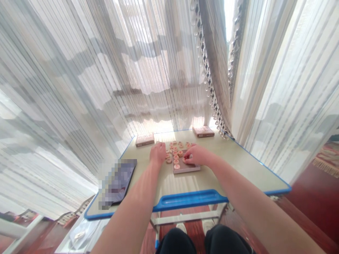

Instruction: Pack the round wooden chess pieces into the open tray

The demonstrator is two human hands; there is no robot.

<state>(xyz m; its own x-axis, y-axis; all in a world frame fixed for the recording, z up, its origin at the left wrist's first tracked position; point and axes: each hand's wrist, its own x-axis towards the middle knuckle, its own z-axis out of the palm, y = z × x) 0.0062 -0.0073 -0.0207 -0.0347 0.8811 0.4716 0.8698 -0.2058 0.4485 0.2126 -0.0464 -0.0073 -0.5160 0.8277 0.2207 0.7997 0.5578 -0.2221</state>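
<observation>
Disc (pixel 184 160) in box (pixel 186 170) | right hand (pixel 196 155): grip pinched around it | left hand (pixel 158 153) beside loose discs (pixel 168 161): grip, cannot tell

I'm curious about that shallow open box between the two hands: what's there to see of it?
The shallow box looks like cardboard, with low pale walls and a brownish inside. It lies flat, open side up, on the table. Round pieces with reddish markings line its left side. The right-hand grip reaches over its right side, apparently pinching a piece; whether it touches the box is unclear.
</observation>
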